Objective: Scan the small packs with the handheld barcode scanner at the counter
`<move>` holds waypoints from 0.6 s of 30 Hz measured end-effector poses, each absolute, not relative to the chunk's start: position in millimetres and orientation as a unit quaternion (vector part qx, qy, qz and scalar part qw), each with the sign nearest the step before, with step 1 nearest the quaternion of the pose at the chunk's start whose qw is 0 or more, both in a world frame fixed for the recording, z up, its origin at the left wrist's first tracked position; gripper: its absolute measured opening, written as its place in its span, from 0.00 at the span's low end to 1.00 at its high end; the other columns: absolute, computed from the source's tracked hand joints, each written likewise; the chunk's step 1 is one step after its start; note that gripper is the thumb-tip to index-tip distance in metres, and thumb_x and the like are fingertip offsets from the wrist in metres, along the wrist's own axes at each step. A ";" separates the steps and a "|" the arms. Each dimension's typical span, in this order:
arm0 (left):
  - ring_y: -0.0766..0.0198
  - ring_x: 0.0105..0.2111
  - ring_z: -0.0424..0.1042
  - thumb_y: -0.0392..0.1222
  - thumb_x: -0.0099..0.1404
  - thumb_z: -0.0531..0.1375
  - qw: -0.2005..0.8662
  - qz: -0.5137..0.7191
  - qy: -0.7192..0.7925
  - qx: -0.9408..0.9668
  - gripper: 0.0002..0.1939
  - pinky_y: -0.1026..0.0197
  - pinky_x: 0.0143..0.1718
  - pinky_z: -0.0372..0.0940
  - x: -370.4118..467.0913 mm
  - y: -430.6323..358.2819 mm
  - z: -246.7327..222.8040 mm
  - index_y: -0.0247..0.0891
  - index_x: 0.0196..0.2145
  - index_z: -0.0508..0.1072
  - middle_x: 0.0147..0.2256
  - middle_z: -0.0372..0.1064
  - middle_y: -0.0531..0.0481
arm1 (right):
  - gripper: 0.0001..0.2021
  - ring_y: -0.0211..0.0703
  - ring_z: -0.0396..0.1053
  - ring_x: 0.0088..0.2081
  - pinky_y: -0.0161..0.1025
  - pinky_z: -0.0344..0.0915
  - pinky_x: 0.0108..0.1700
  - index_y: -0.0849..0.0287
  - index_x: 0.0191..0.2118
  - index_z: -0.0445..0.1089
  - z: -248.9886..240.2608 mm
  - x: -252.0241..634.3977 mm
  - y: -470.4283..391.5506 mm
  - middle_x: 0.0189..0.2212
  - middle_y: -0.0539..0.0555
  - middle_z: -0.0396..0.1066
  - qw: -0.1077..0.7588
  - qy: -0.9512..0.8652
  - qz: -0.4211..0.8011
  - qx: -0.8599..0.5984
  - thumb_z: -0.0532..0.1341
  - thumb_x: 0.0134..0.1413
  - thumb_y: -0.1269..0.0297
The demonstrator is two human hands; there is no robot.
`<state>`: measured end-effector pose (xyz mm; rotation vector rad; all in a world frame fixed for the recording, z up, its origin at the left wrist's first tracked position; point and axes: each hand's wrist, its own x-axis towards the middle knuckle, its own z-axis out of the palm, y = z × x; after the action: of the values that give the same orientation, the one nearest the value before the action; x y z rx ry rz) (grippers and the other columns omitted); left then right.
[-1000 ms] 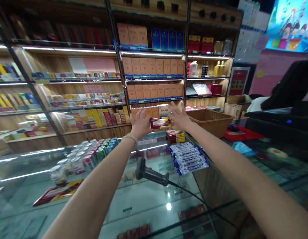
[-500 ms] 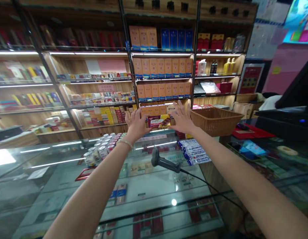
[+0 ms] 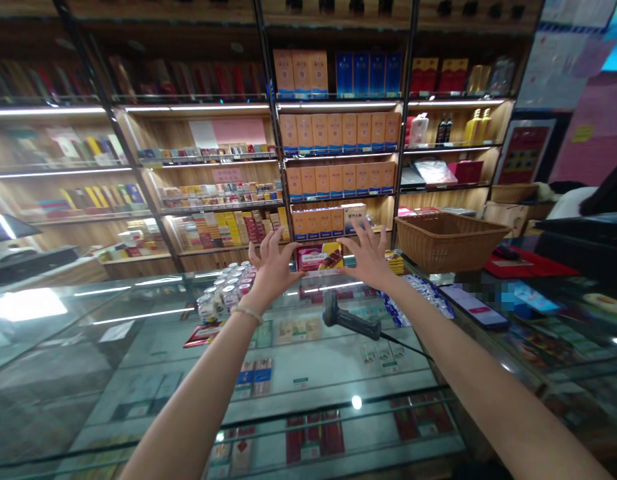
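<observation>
Between my two hands is a small red and yellow box (image 3: pixel 319 257) with a chocolate picture, its printed face toward me. My left hand (image 3: pixel 274 268) has its thumb tip at the box's left end, and my right hand (image 3: pixel 370 259) has its thumb at the right end. The other fingers of both hands are spread and raised. Below the box, a black barcode scanner (image 3: pixel 352 320) lies on the glass counter (image 3: pixel 308 363), its cable running right. Blue and white packets (image 3: pixel 422 297) lie partly behind my right forearm.
Several cans (image 3: pixel 228 291) and a red packet (image 3: pixel 201 335) are left of my left hand. A wicker basket (image 3: pixel 451 243) stands right, beyond a phone (image 3: pixel 474 307). Stocked shelves rise behind the counter; yellow packs (image 3: pixel 394 263) sit beside my right hand.
The view has turned left, so the shelves and basket appear further right. Both hands and the box sit slightly lower in view, still together. More of the phone now shows.
</observation>
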<state>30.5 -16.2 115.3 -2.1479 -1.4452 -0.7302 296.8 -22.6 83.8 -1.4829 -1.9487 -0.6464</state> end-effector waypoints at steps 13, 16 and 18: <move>0.41 0.75 0.39 0.57 0.61 0.69 0.210 -0.241 -0.544 -0.776 0.34 0.31 0.73 0.25 13.5 -27.3 69.2 0.54 0.63 0.68 0.77 0.39 0.44 | 0.34 0.69 0.32 0.77 0.77 0.28 0.71 0.46 0.67 0.64 32.5 278.1 -33.6 0.77 0.62 0.40 0.310 -0.729 -0.226 -0.567 0.66 0.59 0.42; 0.42 0.76 0.39 0.58 0.60 0.69 0.206 -0.235 -0.547 -0.777 0.35 0.32 0.73 0.24 12.7 -24.9 57.0 0.55 0.63 0.68 0.77 0.39 0.45 | 0.36 0.70 0.33 0.77 0.77 0.29 0.71 0.46 0.67 0.65 19.7 278.4 -32.2 0.77 0.62 0.41 0.303 -0.733 -0.228 -0.564 0.67 0.56 0.40; 0.43 0.76 0.39 0.59 0.60 0.69 0.205 -0.227 -0.548 -0.778 0.35 0.33 0.73 0.24 12.2 -23.6 50.8 0.56 0.63 0.68 0.77 0.39 0.46 | 0.36 0.70 0.33 0.77 0.76 0.29 0.71 0.46 0.67 0.65 12.1 278.8 -31.4 0.77 0.62 0.42 0.300 -0.736 -0.225 -0.564 0.67 0.55 0.39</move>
<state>12.2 -23.6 50.8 -2.1692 -1.5285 -0.6337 278.8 -31.4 12.1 -1.4963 -1.9539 -0.5981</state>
